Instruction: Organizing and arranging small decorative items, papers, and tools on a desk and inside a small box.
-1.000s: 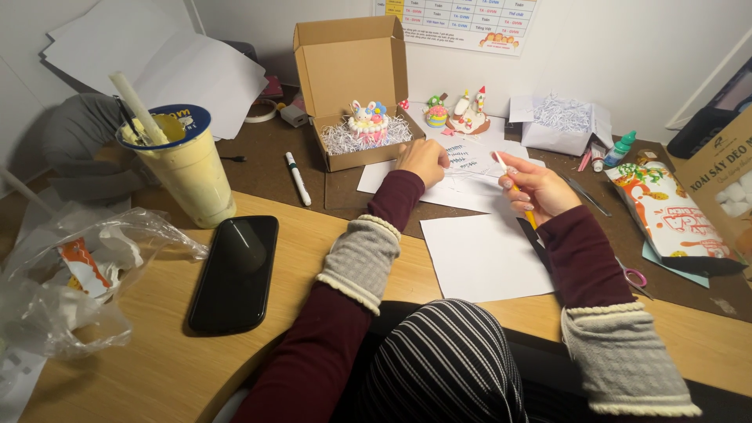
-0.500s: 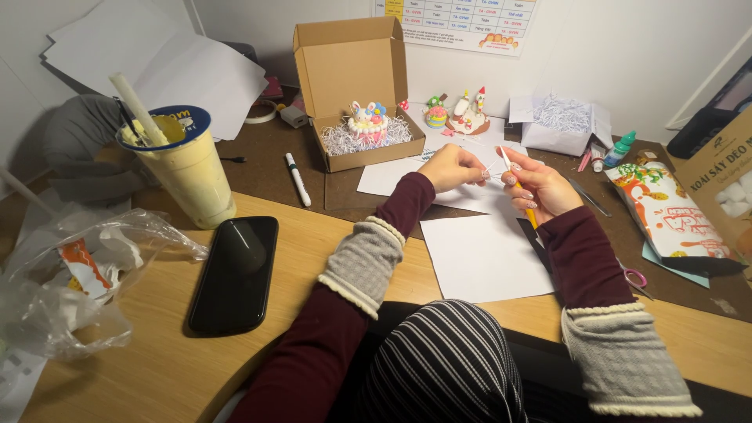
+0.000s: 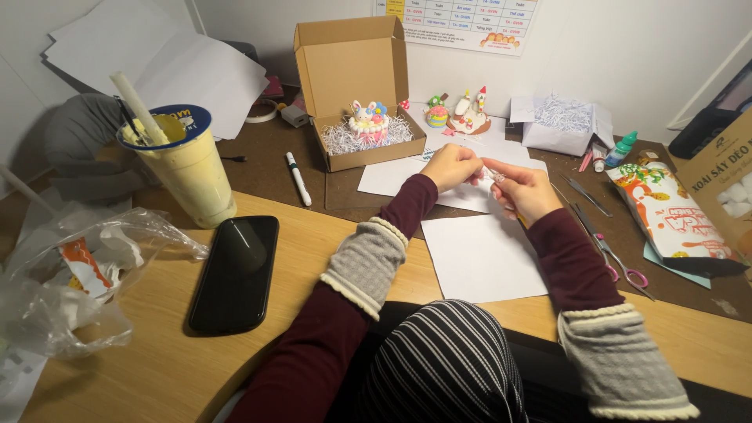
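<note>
My left hand [image 3: 450, 166] and my right hand [image 3: 523, 188] meet above white paper sheets [image 3: 482, 254] on the desk. Together they pinch a thin pen-like stick [image 3: 493, 174] that spans between the fingertips of both hands. Behind the hands stands an open cardboard box [image 3: 356, 86] with a small pastel cake figure [image 3: 368, 121] on shredded white paper. Two more small clay figures [image 3: 462, 113] sit to the right of the box.
A drink cup with straw [image 3: 180, 160] and a black phone [image 3: 235, 270] lie left, beside a crumpled plastic bag [image 3: 63, 282]. A white marker [image 3: 298, 178] lies near the box. Scissors [image 3: 619, 262], tweezers [image 3: 583, 196] and a colourful packet [image 3: 670, 215] lie right.
My left hand has moved right from the paper by the box and joined my right hand on the stick. My right hand lowered slightly toward it.
</note>
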